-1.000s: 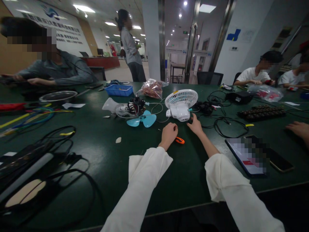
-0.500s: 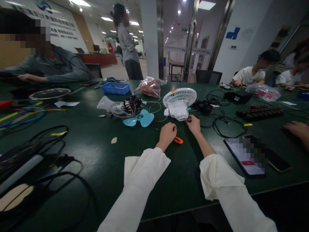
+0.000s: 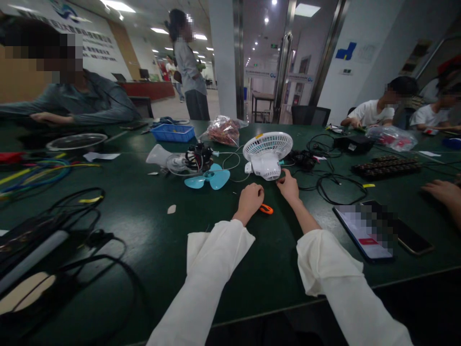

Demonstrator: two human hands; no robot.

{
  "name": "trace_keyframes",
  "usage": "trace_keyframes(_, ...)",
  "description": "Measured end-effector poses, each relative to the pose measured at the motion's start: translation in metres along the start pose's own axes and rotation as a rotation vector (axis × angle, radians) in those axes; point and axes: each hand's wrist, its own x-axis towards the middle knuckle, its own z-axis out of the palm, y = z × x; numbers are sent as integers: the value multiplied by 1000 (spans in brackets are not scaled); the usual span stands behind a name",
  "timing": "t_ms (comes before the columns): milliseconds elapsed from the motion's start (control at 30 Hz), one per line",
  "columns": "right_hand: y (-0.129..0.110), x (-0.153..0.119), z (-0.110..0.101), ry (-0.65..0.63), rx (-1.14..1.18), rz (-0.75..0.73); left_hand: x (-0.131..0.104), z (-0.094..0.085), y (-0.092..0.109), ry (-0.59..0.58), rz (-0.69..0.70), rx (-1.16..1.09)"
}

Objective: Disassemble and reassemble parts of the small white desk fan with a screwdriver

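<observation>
My left hand [image 3: 249, 202] rests on the table with its fingers curled together; whatever they hold, if anything, is hidden. Beside its fingertips lies an orange-handled tool [image 3: 266, 209], only partly visible, its kind unclear. My right hand [image 3: 289, 187] is at the lower right edge of a white fan housing with a slotted grille [image 3: 267, 156], thumb and forefinger apart. Whether the fingertips touch the housing, I cannot tell. Left of the housing are a blue three-bladed fan propeller [image 3: 208, 178] and an opened fan body with a dark motor [image 3: 199, 156], joined by a thin cable.
Behind the fan parts sit a blue plastic tray [image 3: 173, 133] and a clear bag of reddish pieces [image 3: 225, 130]. Black cables [image 3: 338, 187] and two phones [image 3: 363, 235] lie on the right. More cables [image 3: 68, 235] cover the left. Another person's hand [image 3: 444, 194] rests far right.
My right forefinger has lifted and straightened away from the thumb beside the fan housing. My left hand and the fan parts stay in place.
</observation>
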Motion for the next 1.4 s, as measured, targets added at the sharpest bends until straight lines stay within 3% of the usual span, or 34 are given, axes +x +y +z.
trace_keyframes(433,19,-23,-59,-291,-128,-155,-1,-3,2,15,25,-93)
trace_keyframes(667,20,-32,-68,-299,-106,-182,-2,-2,3,42,0,-156)
trace_keyframes(833,0,-27,-71,-261,-49,-209,-1,0,3,66,-35,-213)
trace_keyframes(933,-22,-33,-64,-291,25,-284,1,0,2,158,-69,-245)
trace_keyframes(1033,-46,-50,-49,-383,148,-460,3,-3,0,320,-131,-265)
trace_keyframes(1200,-70,-78,-32,-455,-172,-551,3,-10,-3,519,-211,-282)
trace_keyframes(1300,-65,-78,-43,-464,-267,-521,4,-12,-3,593,-254,-297)
trace_keyframes(1400,-47,-67,-67,-459,-337,-398,4,-12,-6,638,-296,-318)
